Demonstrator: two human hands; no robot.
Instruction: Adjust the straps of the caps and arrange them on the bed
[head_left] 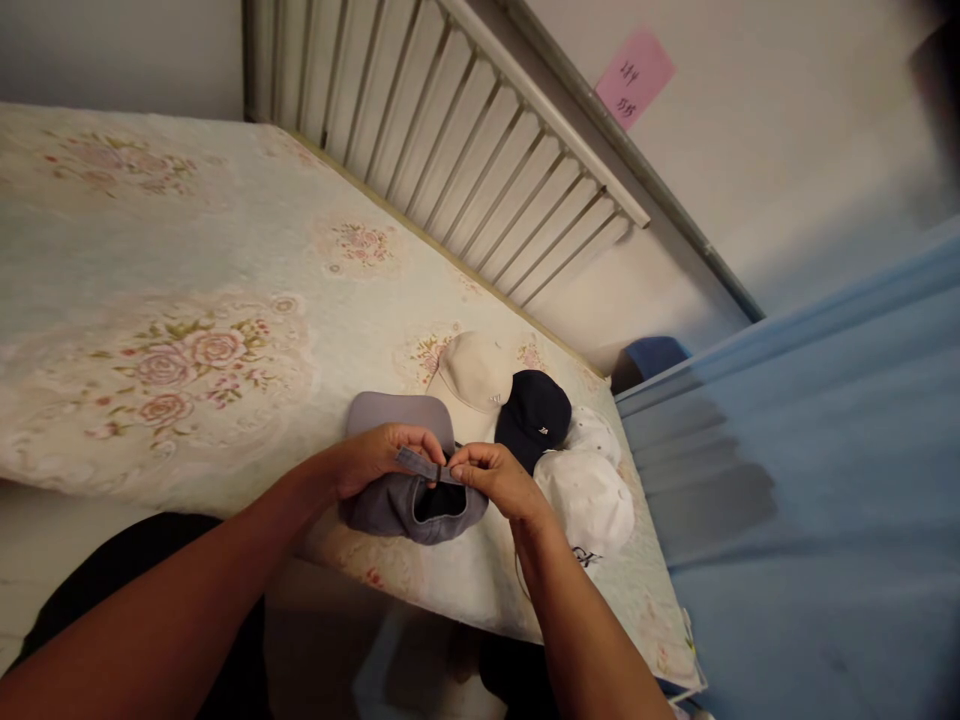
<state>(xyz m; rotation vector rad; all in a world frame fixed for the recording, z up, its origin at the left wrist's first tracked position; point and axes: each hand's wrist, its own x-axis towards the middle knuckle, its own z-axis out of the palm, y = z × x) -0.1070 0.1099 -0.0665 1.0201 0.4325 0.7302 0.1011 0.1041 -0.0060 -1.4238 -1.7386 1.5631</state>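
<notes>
A grey cap lies near the front edge of a floral mattress, its back opening facing me. My left hand pinches one end of the cap's grey back strap. My right hand pinches the strap's other end. Both hands are closed on the strap, just above the cap. Right behind them lie a beige cap, a navy cap and a white cap.
A white slatted bed rail runs along the mattress's far side by the wall. A pink note is stuck on the wall. A blue surface fills the right side. Another white cap lies behind the navy one.
</notes>
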